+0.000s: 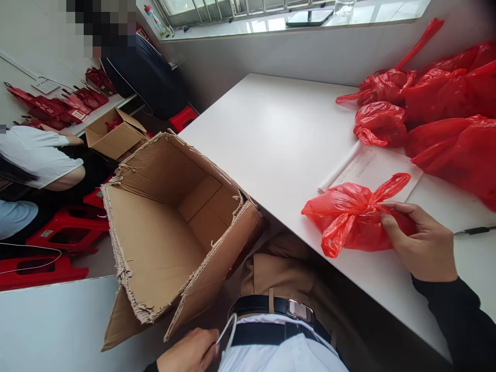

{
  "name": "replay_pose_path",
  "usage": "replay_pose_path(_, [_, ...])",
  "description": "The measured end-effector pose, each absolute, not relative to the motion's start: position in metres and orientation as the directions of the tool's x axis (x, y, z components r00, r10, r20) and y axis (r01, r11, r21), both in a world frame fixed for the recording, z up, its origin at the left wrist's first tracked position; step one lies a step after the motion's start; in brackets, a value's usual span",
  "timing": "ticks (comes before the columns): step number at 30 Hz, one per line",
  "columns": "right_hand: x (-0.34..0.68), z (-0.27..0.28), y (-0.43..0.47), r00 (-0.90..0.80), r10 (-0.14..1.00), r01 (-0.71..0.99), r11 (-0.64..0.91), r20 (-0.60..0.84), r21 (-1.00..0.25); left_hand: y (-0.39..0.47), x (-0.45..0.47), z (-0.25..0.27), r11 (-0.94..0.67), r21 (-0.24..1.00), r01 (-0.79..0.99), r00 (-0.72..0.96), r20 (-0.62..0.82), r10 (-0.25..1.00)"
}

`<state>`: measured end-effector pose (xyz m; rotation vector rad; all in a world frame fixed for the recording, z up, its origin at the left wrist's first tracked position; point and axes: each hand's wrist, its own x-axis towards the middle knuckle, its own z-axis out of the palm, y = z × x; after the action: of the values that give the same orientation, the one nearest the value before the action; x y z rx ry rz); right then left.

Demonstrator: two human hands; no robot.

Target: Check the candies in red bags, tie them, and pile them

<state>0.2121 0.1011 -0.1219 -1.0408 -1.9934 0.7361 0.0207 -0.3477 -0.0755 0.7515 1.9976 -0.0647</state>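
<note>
On the white table at right lies a tied red plastic bag [356,217], its knot and loops on top. My right hand [426,240] grips the bag near the knot between thumb and fingers. Low in the view, beside my waist, my left hand [189,351] is closed on a thin white cord [229,330] that loops over to my shirt. A big cardboard box [155,237] with ragged cut edges stands open between the tables, nothing visible inside it. Printed paper [364,168] lies partly beneath the red bags.
More red plastic bags [453,98] are piled at the table's [271,129] far right, with a pen [476,231] nearer. Two seated people, red stools [70,227] and a smaller box [116,134] are at left, with part of another person. A phone [309,18] lies on the windowsill.
</note>
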Motion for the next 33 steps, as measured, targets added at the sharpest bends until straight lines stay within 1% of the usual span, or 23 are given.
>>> replay_pose_path(2, [0.212, -0.122, 0.101, -0.372, 0.867, 0.434, 0.477, 0.331, -0.764, -0.330, 0.012, -0.037, 0.784, 0.246, 0.570, -0.333, -0.803, 0.495])
replay_pose_path(3, [0.212, -0.122, 0.101, -0.370, 0.873, 0.440, 0.466, 0.318, -0.767, -0.317, 0.005, -0.020, 0.757, 0.261, 0.599, -0.283, -0.815, 0.505])
replay_pose_path(5, [0.212, -0.123, 0.101, -0.368, 0.882, 0.453, 0.447, 0.295, -0.771, -0.289, -0.013, 0.011, 0.716, 0.343, 0.608, -0.241, -0.779, 0.578])
replay_pose_path(7, [0.213, -0.124, 0.102, -0.366, 0.888, 0.459, 0.434, 0.280, -0.776, -0.261, -0.040, 0.031, 0.701, 0.407, 0.586, -0.312, -0.685, 0.658])
replay_pose_path(9, [0.213, -0.126, 0.102, -0.362, 0.894, 0.449, 0.415, 0.263, -0.791, -0.240, -0.074, 0.041, 0.703, 0.504, 0.502, -0.419, -0.569, 0.707])
replay_pose_path(11, [0.212, -0.126, 0.101, -0.354, 0.907, 0.440, 0.377, 0.229, -0.815, -0.223, -0.109, 0.045, 0.689, 0.622, 0.371, -0.584, -0.421, 0.694])
replay_pose_path(12, [0.210, -0.125, 0.100, -0.344, 0.915, 0.437, 0.354, 0.210, -0.827, -0.216, -0.123, 0.045, 0.666, 0.670, 0.330, -0.678, -0.323, 0.661])
replay_pose_path(13, [0.207, -0.123, 0.098, -0.335, 0.922, 0.435, 0.334, 0.194, -0.836, -0.208, -0.134, 0.044, 0.639, 0.703, 0.310, -0.734, -0.250, 0.631])
replay_pose_path(14, [0.201, -0.120, 0.096, -0.330, 0.924, 0.430, 0.328, 0.192, -0.841, -0.200, -0.139, 0.043, 0.611, 0.729, 0.309, -0.759, -0.198, 0.620])
replay_pose_path(15, [0.195, -0.115, 0.093, -0.341, 0.917, 0.415, 0.344, 0.207, -0.843, -0.190, -0.140, 0.042, 0.581, 0.748, 0.320, -0.746, -0.179, 0.642])
replay_pose_path(17, [0.176, -0.099, 0.085, -0.414, 0.862, 0.339, 0.443, 0.292, -0.830, -0.167, -0.127, 0.040, 0.509, 0.790, 0.342, -0.635, -0.205, 0.745])
replay_pose_path(18, [0.166, -0.089, 0.081, -0.472, 0.811, 0.276, 0.509, 0.346, -0.816, -0.153, -0.116, 0.039, 0.466, 0.806, 0.365, -0.558, -0.211, 0.803])
replay_pose_path(20, [0.143, -0.065, 0.071, -0.580, 0.675, 0.114, 0.621, 0.456, -0.775, -0.126, -0.093, 0.039, 0.370, 0.818, 0.441, -0.388, -0.198, 0.900])
replay_pose_path(21, [0.132, -0.053, 0.066, -0.615, 0.606, 0.037, 0.661, 0.504, -0.750, -0.113, -0.082, 0.039, 0.314, 0.801, 0.510, -0.285, -0.187, 0.940])
replay_pose_path(22, [0.121, -0.041, 0.061, -0.640, 0.537, -0.032, 0.696, 0.549, -0.718, -0.101, -0.075, 0.041, 0.261, 0.794, 0.549, -0.218, -0.165, 0.962])
replay_pose_path(24, [0.104, -0.021, 0.052, -0.668, 0.427, -0.125, 0.744, 0.610, -0.657, -0.084, -0.068, 0.045, 0.176, 0.794, 0.582, -0.157, -0.102, 0.982])
replay_pose_path(27, [0.091, -0.007, 0.044, -0.686, 0.337, -0.156, 0.798, 0.645, -0.582, -0.082, -0.082, 0.055, 0.142, 0.811, 0.567, -0.206, -0.028, 0.978])
replay_pose_path(29, [0.094, -0.014, 0.047, -0.691, 0.350, -0.089, 0.827, 0.632, -0.555, -0.100, -0.103, 0.061, 0.177, 0.822, 0.542, -0.272, -0.027, 0.962])
replay_pose_path(30, [0.099, -0.023, 0.051, -0.682, 0.398, -0.021, 0.828, 0.613, -0.561, -0.114, -0.116, 0.063, 0.204, 0.834, 0.514, -0.331, -0.026, 0.943])
replay_pose_path(31, [0.107, -0.036, 0.058, -0.659, 0.471, 0.059, 0.810, 0.587, -0.583, -0.130, -0.132, 0.064, 0.240, 0.846, 0.476, -0.413, -0.026, 0.910])
replay_pose_path(32, [0.118, -0.052, 0.068, -0.628, 0.556, 0.143, 0.770, 0.544, -0.622, -0.148, -0.148, 0.063, 0.283, 0.877, 0.388, -0.561, -0.018, 0.827])
replay_pose_path(33, [0.130, -0.072, 0.080, -0.544, 0.663, 0.216, 0.703, 0.515, -0.678, -0.166, -0.166, 0.059, 0.314, 0.900, 0.303, -0.716, -0.002, 0.698])
